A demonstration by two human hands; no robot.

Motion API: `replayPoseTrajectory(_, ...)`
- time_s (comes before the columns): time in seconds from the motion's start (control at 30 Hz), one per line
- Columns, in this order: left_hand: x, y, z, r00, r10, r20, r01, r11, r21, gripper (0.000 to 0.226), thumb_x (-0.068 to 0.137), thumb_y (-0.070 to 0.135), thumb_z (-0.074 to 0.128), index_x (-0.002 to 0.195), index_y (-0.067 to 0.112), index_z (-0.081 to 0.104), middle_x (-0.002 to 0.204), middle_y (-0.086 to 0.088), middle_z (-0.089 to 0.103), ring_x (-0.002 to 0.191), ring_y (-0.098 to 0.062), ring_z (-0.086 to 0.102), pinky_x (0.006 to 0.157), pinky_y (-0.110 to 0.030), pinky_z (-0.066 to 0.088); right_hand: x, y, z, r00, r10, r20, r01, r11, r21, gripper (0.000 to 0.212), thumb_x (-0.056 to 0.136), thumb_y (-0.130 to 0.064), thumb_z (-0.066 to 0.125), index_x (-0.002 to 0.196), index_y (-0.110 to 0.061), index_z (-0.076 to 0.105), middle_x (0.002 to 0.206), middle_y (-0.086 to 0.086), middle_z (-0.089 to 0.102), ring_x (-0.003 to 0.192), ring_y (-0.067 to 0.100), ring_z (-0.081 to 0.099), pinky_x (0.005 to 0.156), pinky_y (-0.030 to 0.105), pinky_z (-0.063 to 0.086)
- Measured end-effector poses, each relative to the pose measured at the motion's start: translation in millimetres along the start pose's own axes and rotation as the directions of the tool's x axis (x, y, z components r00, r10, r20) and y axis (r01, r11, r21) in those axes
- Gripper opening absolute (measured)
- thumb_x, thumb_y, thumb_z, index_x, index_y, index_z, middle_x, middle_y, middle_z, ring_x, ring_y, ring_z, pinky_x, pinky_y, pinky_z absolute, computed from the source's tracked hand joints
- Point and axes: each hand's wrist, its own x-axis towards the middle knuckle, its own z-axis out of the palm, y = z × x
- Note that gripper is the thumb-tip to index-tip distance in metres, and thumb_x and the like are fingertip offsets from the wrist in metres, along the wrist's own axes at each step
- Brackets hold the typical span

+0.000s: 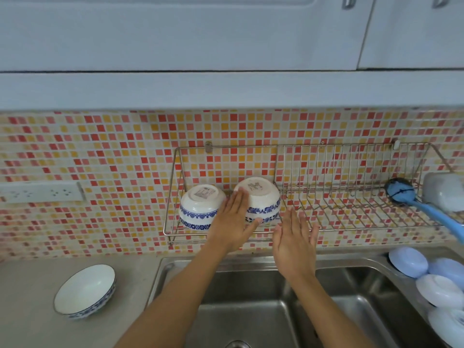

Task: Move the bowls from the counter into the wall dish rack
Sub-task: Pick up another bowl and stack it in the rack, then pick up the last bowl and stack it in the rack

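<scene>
Two blue-patterned bowls sit upside down in the left end of the wall dish rack (pixel 301 187) — the left bowl (pixel 200 207) and the right bowl (pixel 261 199). The left hand (pixel 233 222) lies flat against the right bowl's side, fingers spread, grip open. The right hand (pixel 293 244) hovers at the bowl's 4 o'clock, open, holding nothing. A third bowl (pixel 85 290) waits upright on the desk (pixel 30 310) — left of the sink (pixel 251 297)
</scene>
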Motion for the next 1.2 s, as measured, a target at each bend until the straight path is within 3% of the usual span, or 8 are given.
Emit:
replayPoseTrajectory(0.17, -7, 0, -6, 0.897, -0.413, -0.158, 0.404, 0.910, -0.086, 0.074, 0.095, 0.057, 0.013, 0.153, 0.014, -0.001, 0.160, -0.015, -0.007, 0.147, -0.032, -0.011, 0.118, -0.048, -0.009, 10, -7, -15, 0.997, -0.052, 0.061, 0.054, 0.998, -0.027, 0.064, 0.097, -0.042, 0.004, 0.154, -0.016, 0.010, 0.162, 0.008, 0.010, 0.150, 0.027, -0.002, 0.115, 0.044, -0.023)
replayPoseTrajectory(0.27, -18, -12, -10, 0.860, -0.503, -0.087, 0.503, 0.864, -0.026, 0.074, 0.095, 0.056, 0.016, 0.152, 0.014, -0.003, 0.159, -0.019, -0.008, 0.146, -0.036, -0.011, 0.115, -0.053, -0.010, 29, -14, -23, 0.966, -0.188, 0.176, 0.174, 0.980, 0.094, 0.063, 0.101, -0.038, 0.027, 0.154, -0.021, -0.003, 0.163, 0.008, -0.003, 0.150, 0.024, -0.004, 0.121, 0.042, -0.004)
replayPoseTrajectory(0.5, -44, -65, -21, 0.956, -0.288, 0.050, 0.286, 0.957, 0.041, 0.098, 0.063, 0.078, -0.027, 0.147, 0.027, -0.024, 0.154, -0.005, -0.029, 0.145, -0.030, -0.018, 0.116, -0.048, -0.007, 51, -32, -20, 0.948, -0.154, 0.279, 0.125, 0.985, 0.119, 0.082, 0.093, -0.041, 0.046, 0.150, -0.035, -0.013, 0.161, -0.001, -0.019, 0.150, 0.028, -0.001, 0.104, 0.047, 0.043)
replayPoseTrajectory(0.6, -48, -71, -24, 0.967, -0.244, 0.067, 0.240, 0.969, 0.062, 0.084, 0.074, 0.073, -0.017, 0.143, 0.026, -0.029, 0.150, -0.002, -0.032, 0.145, -0.026, -0.019, 0.116, -0.044, -0.009, 49, -34, -16, 0.959, -0.135, 0.250, 0.113, 0.989, 0.100, 0.082, 0.091, -0.038, 0.048, 0.151, -0.034, -0.008, 0.162, -0.001, -0.014, 0.149, 0.028, 0.005, 0.100, 0.044, 0.049)
replayPoseTrajectory(0.73, -52, -66, -25, 0.967, -0.251, 0.044, 0.246, 0.964, 0.097, 0.072, 0.093, 0.061, 0.002, 0.149, 0.020, -0.020, 0.155, -0.004, -0.025, 0.145, -0.024, -0.018, 0.114, -0.037, -0.014, 41, -31, -6, 0.974, -0.130, 0.188, 0.130, 0.991, 0.015, 0.073, 0.094, -0.044, 0.035, 0.152, -0.028, -0.006, 0.163, 0.007, -0.002, 0.149, 0.029, 0.014, 0.112, 0.050, 0.036)
replayPoseTrajectory(0.9, -83, -63, -27, 0.987, -0.159, -0.007, 0.158, 0.978, 0.137, 0.067, 0.095, 0.056, -0.001, 0.150, 0.020, -0.011, 0.159, -0.002, -0.011, 0.146, -0.019, -0.012, 0.114, -0.042, -0.017, -10, -62, 11, 0.984, -0.130, -0.119, 0.140, 0.987, 0.082, 0.062, 0.098, -0.044, 0.015, 0.143, -0.011, 0.043, 0.149, 0.014, 0.042, 0.140, 0.031, 0.036, 0.116, 0.055, 0.020)
replayPoseTrajectory(1.03, -140, -82, -10, 0.997, -0.016, -0.079, 0.026, 0.991, 0.128, 0.076, 0.095, 0.021, 0.044, 0.152, 0.020, -0.005, 0.161, -0.008, -0.003, 0.147, -0.026, -0.008, 0.116, -0.049, -0.004, -56, -112, 40, 0.984, -0.135, -0.115, 0.154, 0.973, 0.173, 0.071, 0.097, -0.045, 0.033, 0.153, -0.007, 0.014, 0.161, 0.018, 0.005, 0.149, 0.034, 0.000, 0.120, 0.053, 0.009)
replayPoseTrajectory(1.2, -211, -158, -3, 0.977, -0.214, 0.007, 0.213, 0.976, 0.052, 0.071, 0.100, 0.037, 0.034, 0.149, 0.022, -0.016, 0.159, -0.006, -0.017, 0.146, -0.026, -0.015, 0.120, -0.049, 0.004, -97, -192, 63, 0.972, -0.220, -0.084, 0.235, 0.927, 0.293, 0.074, 0.096, -0.041, 0.044, 0.155, -0.014, 0.007, 0.161, 0.017, -0.013, 0.148, 0.037, -0.003, 0.116, 0.057, 0.016)
